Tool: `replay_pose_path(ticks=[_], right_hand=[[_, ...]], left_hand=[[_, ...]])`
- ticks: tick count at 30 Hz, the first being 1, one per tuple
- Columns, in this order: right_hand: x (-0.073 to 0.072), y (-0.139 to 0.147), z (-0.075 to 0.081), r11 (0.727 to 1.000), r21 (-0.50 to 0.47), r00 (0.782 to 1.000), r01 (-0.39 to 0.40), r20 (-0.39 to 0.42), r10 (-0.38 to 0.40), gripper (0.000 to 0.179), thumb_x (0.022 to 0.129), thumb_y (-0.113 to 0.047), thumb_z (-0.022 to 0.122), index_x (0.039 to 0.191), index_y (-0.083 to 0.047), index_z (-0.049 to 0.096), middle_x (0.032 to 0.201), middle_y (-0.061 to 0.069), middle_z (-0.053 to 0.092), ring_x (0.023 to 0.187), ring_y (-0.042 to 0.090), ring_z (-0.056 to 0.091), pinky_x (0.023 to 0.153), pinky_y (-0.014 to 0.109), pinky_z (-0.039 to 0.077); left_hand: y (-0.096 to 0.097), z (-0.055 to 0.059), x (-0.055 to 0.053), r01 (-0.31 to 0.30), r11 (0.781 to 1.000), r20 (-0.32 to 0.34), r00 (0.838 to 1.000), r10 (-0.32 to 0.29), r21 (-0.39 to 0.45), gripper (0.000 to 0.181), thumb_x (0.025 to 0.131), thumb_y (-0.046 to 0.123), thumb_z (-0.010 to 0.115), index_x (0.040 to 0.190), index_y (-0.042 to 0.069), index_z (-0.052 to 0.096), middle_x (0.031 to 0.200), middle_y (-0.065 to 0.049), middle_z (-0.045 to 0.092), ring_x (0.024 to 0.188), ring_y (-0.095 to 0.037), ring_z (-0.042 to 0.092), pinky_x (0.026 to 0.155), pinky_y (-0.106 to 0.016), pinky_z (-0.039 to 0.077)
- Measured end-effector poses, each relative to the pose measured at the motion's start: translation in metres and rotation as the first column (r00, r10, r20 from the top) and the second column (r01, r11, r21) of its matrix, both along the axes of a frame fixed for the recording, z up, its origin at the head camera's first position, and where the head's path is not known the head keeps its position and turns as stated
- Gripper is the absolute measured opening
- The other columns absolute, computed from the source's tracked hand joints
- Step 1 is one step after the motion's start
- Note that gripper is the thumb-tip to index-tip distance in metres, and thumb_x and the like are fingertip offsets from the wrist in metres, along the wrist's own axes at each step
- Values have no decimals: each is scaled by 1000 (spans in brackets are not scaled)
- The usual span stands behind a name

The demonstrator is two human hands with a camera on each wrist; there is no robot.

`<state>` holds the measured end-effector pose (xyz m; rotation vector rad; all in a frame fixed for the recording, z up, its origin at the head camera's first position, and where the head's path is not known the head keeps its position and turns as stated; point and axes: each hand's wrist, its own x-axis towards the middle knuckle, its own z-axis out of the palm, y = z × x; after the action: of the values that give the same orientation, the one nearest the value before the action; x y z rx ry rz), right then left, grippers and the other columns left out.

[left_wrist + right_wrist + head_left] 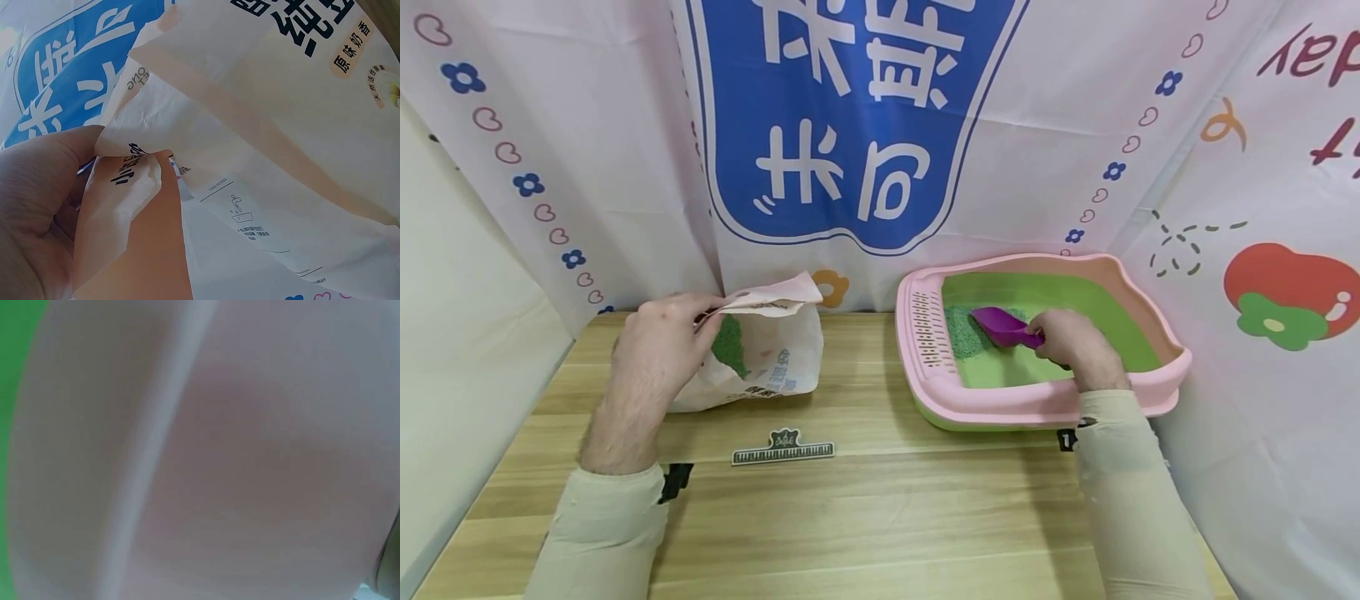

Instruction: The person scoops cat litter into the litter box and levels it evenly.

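My right hand (1066,340) grips the handle of a purple scoop (997,327) inside a pink-rimmed green litter box (1022,402). The scoop's bowl rests at a heap of green granules (967,340) on the box's left side. With thumb and fingers my left hand (662,342) pinches the upper edge of a printed white bag (790,342) that lies on the table. Green granules (728,346) show inside the bag. In the left wrist view the bag's folded edge (134,131) lies between thumb and fingers. The litter box rim (187,456) fills the right wrist view, blurred.
A black-and-white sealing clip (783,448) lies on the wooden table (865,517) in front of the bag. Printed white cloth (880,125) hangs behind the table and along the right side. A slotted grid (931,329) forms the litter box's left edge.
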<state>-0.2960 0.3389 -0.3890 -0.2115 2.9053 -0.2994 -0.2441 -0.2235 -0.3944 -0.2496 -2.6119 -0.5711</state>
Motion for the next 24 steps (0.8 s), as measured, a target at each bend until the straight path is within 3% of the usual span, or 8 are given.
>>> replay_pose_path(ticks=[4, 11, 14, 17, 20, 24], right_hand=[[-1, 0, 0, 998, -18, 997, 54, 47, -53, 32, 95, 5, 77, 126, 4, 84, 93, 16, 78, 64, 18, 64, 56, 29, 53], [-1, 3, -3, 989, -9, 984, 151, 94, -149, 5, 94, 2, 73, 97, 0, 76, 82, 13, 74, 67, 21, 65, 59, 31, 53], [1, 4, 0, 980, -3, 974, 197, 114, -195, 4, 97, -1, 73, 100, 0, 76, 83, 14, 74, 69, 23, 65, 62, 34, 55], [3, 6, 5, 978, 46, 976, 204, 69, -207, 19, 100, -5, 73, 115, 5, 80, 92, 20, 78, 79, 32, 69, 71, 44, 59], [4, 8, 9, 971, 112, 977, 212, -33, -209, 31, 103, -5, 71, 132, 0, 81, 107, 27, 82, 94, 46, 74, 81, 60, 62], [6, 8, 11, 959, 147, 959, 243, -182, -215, 33, 104, -1, 68, 132, -8, 84, 114, 32, 82, 102, 57, 76, 84, 71, 63]], left_hand=[[0, 0, 0, 4, 1000, -4, 1000, -4, 2, 23, 113, 15, 77, 131, 4, 85, 128, -30, 85, 103, -60, 85, 81, -77, 67], [-1, -1, -1, 5, 1000, -12, 1000, -5, -2, 22, 113, 16, 78, 131, 4, 86, 127, -30, 85, 104, -59, 85, 82, -77, 67], [-1, -1, -1, 8, 1000, -17, 1000, -8, -1, 22, 113, 16, 78, 131, 5, 86, 127, -29, 86, 104, -59, 85, 82, -77, 67], [-1, -2, -2, 7, 1000, -18, 1000, -7, -1, 22, 113, 16, 79, 131, 5, 86, 127, -30, 86, 105, -59, 85, 83, -77, 67], [-1, -2, -2, 8, 1000, -17, 1000, -8, -2, 22, 113, 16, 79, 130, 5, 86, 127, -30, 85, 105, -59, 85, 83, -77, 67], [-2, -2, -2, 10, 1000, -16, 1000, -10, 0, 22, 113, 16, 78, 130, 5, 86, 127, -30, 86, 104, -59, 85, 83, -77, 67]])
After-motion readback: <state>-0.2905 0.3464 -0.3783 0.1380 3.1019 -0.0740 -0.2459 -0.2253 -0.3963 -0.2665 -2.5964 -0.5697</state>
